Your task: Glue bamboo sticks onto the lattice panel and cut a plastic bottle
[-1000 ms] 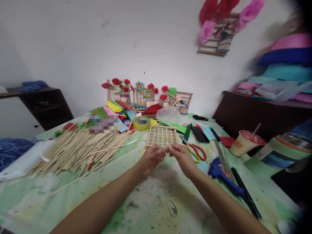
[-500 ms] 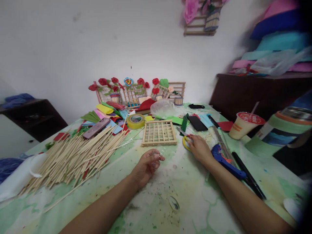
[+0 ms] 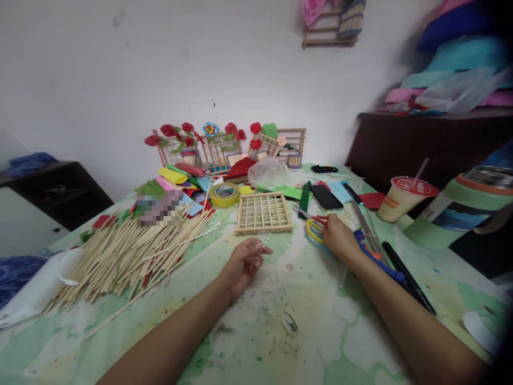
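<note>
Near the middle of the table, a small wooden lattice frame (image 3: 264,213) lies flat. Just in front of it is my left hand (image 3: 245,266), its fingers curled and pinched around something thin and clear that I cannot make out. To the right of the lattice, my right hand (image 3: 339,236) is closed on a pair of scissors (image 3: 315,223); the blades point away to the left, towards a dark green strip (image 3: 304,200). Yellow tape (image 3: 224,195) sits behind the lattice on its left.
Many thin wooden sticks (image 3: 128,256) cover the left side. A blue glue gun (image 3: 380,261), a black phone (image 3: 326,197), a drink cup (image 3: 404,199) and a green bottle (image 3: 452,208) stand or lie at right. Flower-decorated lattices (image 3: 220,152) line the back.
My right hand has moved slightly to the right with the scissors, which now look lifted a little. My left hand keeps its pinch in nearly the same place. The view has shifted slightly.
</note>
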Action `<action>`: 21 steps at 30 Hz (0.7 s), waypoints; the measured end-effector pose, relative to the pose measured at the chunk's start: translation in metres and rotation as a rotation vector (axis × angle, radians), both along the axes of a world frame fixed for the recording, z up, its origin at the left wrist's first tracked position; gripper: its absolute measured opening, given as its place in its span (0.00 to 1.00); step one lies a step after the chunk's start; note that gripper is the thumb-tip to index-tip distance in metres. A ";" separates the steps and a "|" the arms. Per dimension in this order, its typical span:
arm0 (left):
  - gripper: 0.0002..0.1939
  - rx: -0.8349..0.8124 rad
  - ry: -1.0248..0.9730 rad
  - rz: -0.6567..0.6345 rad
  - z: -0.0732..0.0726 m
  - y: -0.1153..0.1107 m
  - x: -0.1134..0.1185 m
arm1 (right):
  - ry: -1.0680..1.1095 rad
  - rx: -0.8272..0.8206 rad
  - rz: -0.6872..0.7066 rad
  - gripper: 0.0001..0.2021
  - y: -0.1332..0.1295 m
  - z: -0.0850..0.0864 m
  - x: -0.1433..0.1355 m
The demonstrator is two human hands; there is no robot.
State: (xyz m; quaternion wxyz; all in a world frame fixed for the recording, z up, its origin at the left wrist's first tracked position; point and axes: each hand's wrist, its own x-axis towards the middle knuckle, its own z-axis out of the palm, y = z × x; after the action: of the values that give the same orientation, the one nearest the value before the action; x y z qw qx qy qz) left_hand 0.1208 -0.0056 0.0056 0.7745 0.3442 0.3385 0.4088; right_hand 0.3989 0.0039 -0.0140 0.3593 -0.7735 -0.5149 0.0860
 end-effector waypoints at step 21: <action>0.17 0.050 -0.077 -0.205 -0.001 -0.017 0.006 | 1.113 0.122 0.492 0.28 -0.060 0.039 -0.106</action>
State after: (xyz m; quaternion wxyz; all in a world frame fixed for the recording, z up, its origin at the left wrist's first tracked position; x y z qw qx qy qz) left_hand 0.1269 -0.0225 0.0042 0.8158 0.3803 0.2612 0.3488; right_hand 0.2927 -0.0563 0.0245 0.5877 -0.4488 -0.4177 0.5280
